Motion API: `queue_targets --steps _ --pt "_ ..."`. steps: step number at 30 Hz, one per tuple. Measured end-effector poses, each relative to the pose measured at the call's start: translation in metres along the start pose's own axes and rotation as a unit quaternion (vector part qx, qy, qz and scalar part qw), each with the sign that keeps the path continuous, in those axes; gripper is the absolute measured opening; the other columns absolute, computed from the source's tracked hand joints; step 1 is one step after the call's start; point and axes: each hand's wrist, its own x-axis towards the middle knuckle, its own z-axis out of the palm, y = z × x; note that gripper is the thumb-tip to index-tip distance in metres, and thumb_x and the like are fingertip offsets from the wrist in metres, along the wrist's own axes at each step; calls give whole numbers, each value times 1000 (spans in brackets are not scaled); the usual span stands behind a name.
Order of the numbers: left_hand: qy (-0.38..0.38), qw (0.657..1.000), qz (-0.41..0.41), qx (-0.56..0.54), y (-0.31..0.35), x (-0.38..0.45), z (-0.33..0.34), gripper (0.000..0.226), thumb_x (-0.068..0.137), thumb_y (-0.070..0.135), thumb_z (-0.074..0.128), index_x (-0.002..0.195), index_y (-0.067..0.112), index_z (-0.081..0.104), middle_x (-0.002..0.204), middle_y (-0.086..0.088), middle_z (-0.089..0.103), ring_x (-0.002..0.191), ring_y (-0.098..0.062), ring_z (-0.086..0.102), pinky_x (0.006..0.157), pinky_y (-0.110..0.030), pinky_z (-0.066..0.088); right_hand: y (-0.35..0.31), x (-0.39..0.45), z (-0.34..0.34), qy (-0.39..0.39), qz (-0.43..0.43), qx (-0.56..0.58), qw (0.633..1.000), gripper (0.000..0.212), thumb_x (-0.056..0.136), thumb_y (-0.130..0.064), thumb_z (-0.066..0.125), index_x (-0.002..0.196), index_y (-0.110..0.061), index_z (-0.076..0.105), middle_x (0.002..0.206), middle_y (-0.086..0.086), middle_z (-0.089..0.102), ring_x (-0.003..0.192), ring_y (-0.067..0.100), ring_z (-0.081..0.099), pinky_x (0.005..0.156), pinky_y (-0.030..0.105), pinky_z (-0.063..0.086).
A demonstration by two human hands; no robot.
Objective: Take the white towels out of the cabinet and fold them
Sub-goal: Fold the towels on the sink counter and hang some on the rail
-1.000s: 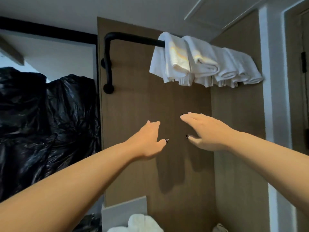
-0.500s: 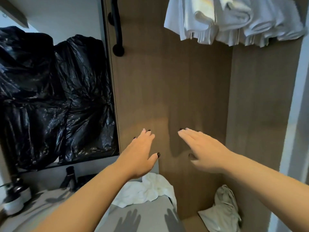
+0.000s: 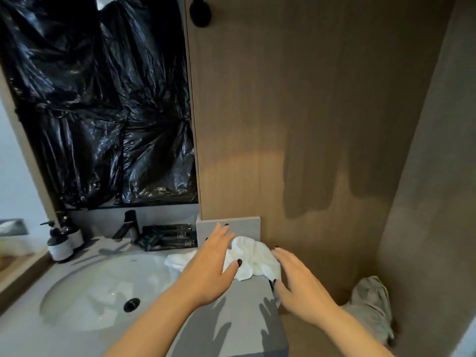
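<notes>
Step in hand, as I judge it: reach-in on a crumpled white towel [image 3: 253, 258] lying on the grey counter [image 3: 242, 313], no grasp yet. Landmark = sink basin [image 3: 103, 287]. The towel sits to the right of the basin, at the counter's far right corner, up against the short grey upstand [image 3: 244, 226] and the wood cabinet wall [image 3: 296, 124]

Left hand [image 3: 208, 269] hovers over the towel's left part, fingers straight and slightly spread, thumb out to the side, holding nothing. Right hand [image 3: 296, 282] is further right of the basin, at the towel's right edge near the counter edge, fingers straight and loosely together, thumb dropped, also holding nothing. Can't tell if either hand actually touches the cloth

Next move likely calls for both hands to drop onto the towel, pinch two corners or edges, lift and shake it flat; corners are buried in the bunch, so finding an edge comes first

Towel look: white, soft, bunched in loose rounded folds, one flap trailing left toward the basin rim. A second, greyish-looking cloth [image 3: 371, 305] lies low in the cabinet recess, well right of the basin, in shadow; true colour unclear
</notes>
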Motion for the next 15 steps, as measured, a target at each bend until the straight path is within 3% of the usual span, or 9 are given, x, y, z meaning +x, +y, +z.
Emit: queue_targets --steps 4,9,11,15 --pt "-16 999 -34 -28 -11 3 34 61 102 32 47 155 22 18 165 10 1 150 -3 -8 116 -16 3 19 18 11 -17 7 22 1000 60 98 -23 45 154 -26 21 162 -12 15 147 6 18 117 22 21" --pt "-18 996 -59 -59 -39 21 66 57 102 36 46 154 29 22 153 26 3 142 9 -7 110 -11 8 40 48 27 -22 16 28 999 49 99 -13 42 145 -28 35 160 -15 19 144 6 26 107 14 27" --pt "-32 994 -71 -73 -57 30 77 56 102 35 47 153 27 25 158 21 8 147 3 -2 113 -15 11 46 61 38 -30 25 28 999 44 99 -13 43 140 -30 40 159 -15 19 143 6 28 100 10 27" --pt "-60 987 -108 -100 -99 46 101 57 101 34 49 153 23 26 165 3 11 151 -7 3 117 -20 11 58 93 60 -43 44 25 998 41 98 -14 44 137 -28 41 159 -12 20 144 9 27 107 16 26"
